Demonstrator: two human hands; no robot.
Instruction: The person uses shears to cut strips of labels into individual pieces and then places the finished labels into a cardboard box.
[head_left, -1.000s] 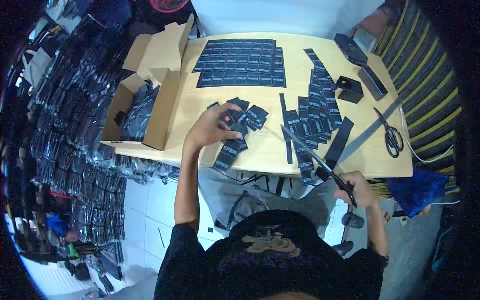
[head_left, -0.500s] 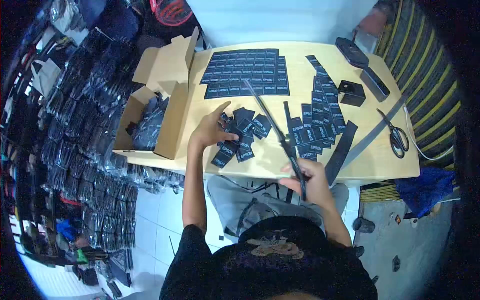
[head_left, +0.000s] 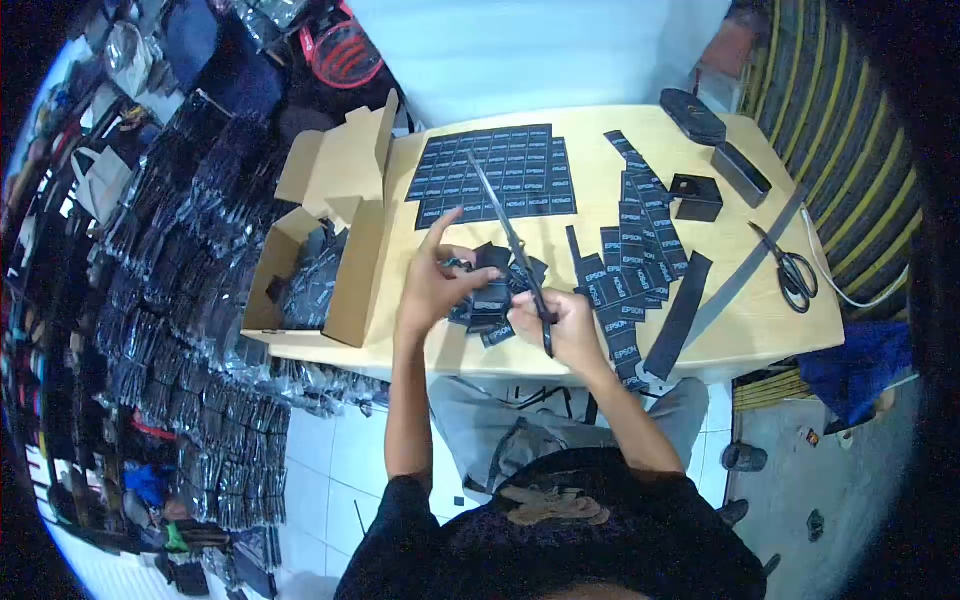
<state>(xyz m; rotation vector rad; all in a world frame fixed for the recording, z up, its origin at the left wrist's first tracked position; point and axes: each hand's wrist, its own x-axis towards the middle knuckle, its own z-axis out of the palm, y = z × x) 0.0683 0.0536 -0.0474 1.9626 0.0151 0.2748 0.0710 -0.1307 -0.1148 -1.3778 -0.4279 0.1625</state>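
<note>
My left hand (head_left: 436,280) is over a loose pile of small cut black EPSON labels (head_left: 491,300) near the table's front edge. Its index finger points up and its thumb reaches across the pile. The other fingers curl around a few dark label pieces (head_left: 458,264), partly hidden. My right hand (head_left: 562,325) grips the black handle of long scissors (head_left: 497,208) just right of the pile. The blades are closed together, slanting up and left over uncut EPSON label sheets (head_left: 490,170). Right of this hand lie overlapping strips of EPSON labels (head_left: 640,235).
An open cardboard box (head_left: 352,285) holding cut labels stands at the table's left. On the right lie another pair of scissors (head_left: 795,278), a plain black strip (head_left: 682,315), a small black box (head_left: 697,198) and a dark case (head_left: 692,117). Bundled dark goods (head_left: 190,340) fill the left side.
My right hand has moved left with the scissors, close to the pile and my left hand. My left hand's fingers have curled in over the labels. The view has shifted slightly.
</note>
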